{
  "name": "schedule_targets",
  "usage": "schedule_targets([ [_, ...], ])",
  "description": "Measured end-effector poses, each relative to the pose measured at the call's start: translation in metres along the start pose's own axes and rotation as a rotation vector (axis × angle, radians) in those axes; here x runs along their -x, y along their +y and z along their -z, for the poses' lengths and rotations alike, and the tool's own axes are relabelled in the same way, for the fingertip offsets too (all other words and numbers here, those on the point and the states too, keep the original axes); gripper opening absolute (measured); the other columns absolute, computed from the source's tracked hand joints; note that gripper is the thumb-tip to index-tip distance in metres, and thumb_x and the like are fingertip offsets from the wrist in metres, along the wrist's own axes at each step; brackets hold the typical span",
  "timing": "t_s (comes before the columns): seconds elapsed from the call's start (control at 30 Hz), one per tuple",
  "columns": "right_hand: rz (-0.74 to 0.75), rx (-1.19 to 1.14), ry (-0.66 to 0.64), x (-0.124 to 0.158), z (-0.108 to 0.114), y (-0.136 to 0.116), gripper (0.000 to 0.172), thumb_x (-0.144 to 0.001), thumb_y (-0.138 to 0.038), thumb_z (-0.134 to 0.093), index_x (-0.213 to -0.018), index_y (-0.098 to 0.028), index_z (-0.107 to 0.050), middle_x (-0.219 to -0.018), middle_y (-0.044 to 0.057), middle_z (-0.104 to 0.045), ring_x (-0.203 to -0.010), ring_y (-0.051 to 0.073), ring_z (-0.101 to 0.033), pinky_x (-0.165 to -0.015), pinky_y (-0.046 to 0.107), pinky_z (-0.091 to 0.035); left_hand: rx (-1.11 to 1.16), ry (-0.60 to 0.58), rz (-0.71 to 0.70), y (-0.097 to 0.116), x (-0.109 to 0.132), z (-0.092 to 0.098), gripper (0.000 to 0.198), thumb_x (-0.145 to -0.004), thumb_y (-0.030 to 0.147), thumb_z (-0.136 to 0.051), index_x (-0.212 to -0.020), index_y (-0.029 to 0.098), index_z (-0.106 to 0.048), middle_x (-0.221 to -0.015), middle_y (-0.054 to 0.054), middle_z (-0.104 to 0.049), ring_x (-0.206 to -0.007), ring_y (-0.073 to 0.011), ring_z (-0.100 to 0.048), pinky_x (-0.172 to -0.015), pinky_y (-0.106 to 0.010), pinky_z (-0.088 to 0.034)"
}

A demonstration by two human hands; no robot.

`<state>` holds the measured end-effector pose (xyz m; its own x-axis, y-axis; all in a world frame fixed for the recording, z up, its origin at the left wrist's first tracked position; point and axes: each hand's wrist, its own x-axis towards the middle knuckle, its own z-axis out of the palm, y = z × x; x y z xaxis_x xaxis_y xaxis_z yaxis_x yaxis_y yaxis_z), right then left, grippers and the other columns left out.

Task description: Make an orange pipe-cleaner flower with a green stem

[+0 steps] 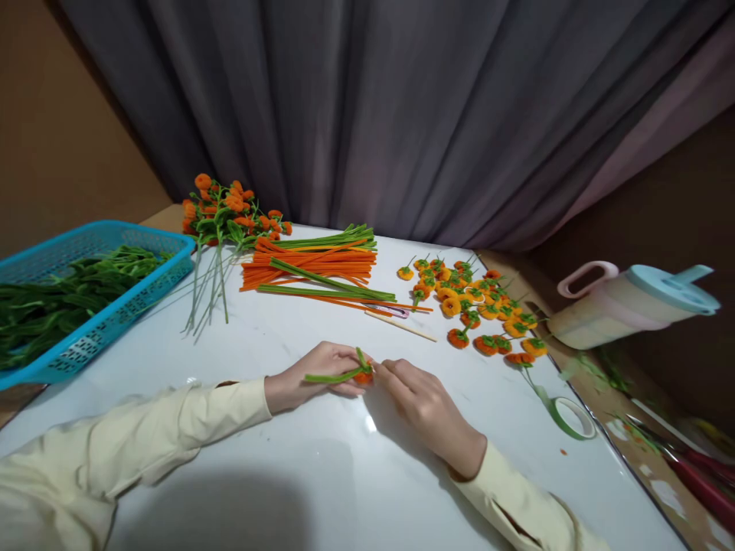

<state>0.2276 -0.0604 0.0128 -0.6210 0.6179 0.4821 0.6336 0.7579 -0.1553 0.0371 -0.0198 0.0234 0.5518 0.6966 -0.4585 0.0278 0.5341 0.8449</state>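
Note:
Above the near middle of the table, my left hand (313,376) grips a small orange pipe-cleaner flower (363,377). A green pipe cleaner (333,378) sticks out from it to the left, and a short green end stands up. Closed in a pinch, my right hand (422,402) has its fingertips against the flower's right side. What exactly lies between those fingertips is too small to make out. Farther back lie a pile of orange pipe cleaners (315,265) and green pipe cleaners (344,239). Many finished-looking orange and yellow flower heads (451,306) are spread to the right.
A blue basket (132,306) of green leaves (63,298) stands at left. Orange flowers on long stems (230,207) lie behind it. At right are green tape (574,418), a lidded tumbler (625,306) and red-handled scissors (694,478). A thin stick (402,326) lies mid-table; a grey curtain (367,115) hangs behind.

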Motion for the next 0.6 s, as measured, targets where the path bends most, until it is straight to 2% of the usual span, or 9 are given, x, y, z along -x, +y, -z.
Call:
schedule_targets([
  [0.07,0.136,0.148,-0.041,-0.002,0.002,0.0,0.028,-0.09,-0.005,-0.034,-0.111,-0.003,-0.053,-0.087,0.013,-0.062,-0.075,0.021,-0.055,-0.064,0.033,-0.049,-0.021,0.01,-0.004,0.001,0.001,-0.001,0.027,-0.069,0.038,-0.066,-0.081,0.013,-0.067,-0.08,-0.002,-0.063,-0.071,-0.0117,-0.061,-0.081,-0.03,-0.049],
  [0.17,0.226,0.271,-0.079,-0.006,0.004,0.0,0.027,-0.09,-0.004,-0.034,-0.105,0.001,-0.055,-0.081,0.013,-0.06,-0.071,0.021,-0.054,-0.06,0.033,-0.048,-0.047,0.009,-0.014,0.002,0.001,-0.003,0.03,-0.072,0.04,-0.064,-0.084,0.012,-0.067,-0.082,-0.004,-0.063,-0.075,-0.013,-0.062,-0.08,-0.029,-0.049],
  [0.33,0.261,0.36,-0.068,-0.006,0.0,-0.001,0.027,-0.089,-0.004,-0.034,-0.102,0.005,-0.056,-0.073,0.012,-0.056,-0.066,0.021,-0.052,-0.053,0.033,-0.045,-0.035,0.005,-0.055,-0.001,0.0,-0.005,0.032,-0.073,0.041,-0.065,-0.088,0.012,-0.067,-0.084,-0.005,-0.063,-0.079,-0.0133,-0.06,-0.079,-0.028,-0.049],
  [0.6,0.266,0.406,-0.039,-0.006,-0.006,0.0,0.029,-0.088,-0.003,-0.033,-0.101,0.006,-0.058,-0.072,0.012,-0.055,-0.065,0.021,-0.052,-0.054,0.032,-0.046,0.052,0.088,-0.115,-0.009,0.0,-0.015,0.032,-0.068,0.041,-0.07,-0.079,0.012,-0.062,-0.08,-0.003,-0.061,-0.074,-0.0119,-0.059,-0.077,-0.027,-0.05],
])
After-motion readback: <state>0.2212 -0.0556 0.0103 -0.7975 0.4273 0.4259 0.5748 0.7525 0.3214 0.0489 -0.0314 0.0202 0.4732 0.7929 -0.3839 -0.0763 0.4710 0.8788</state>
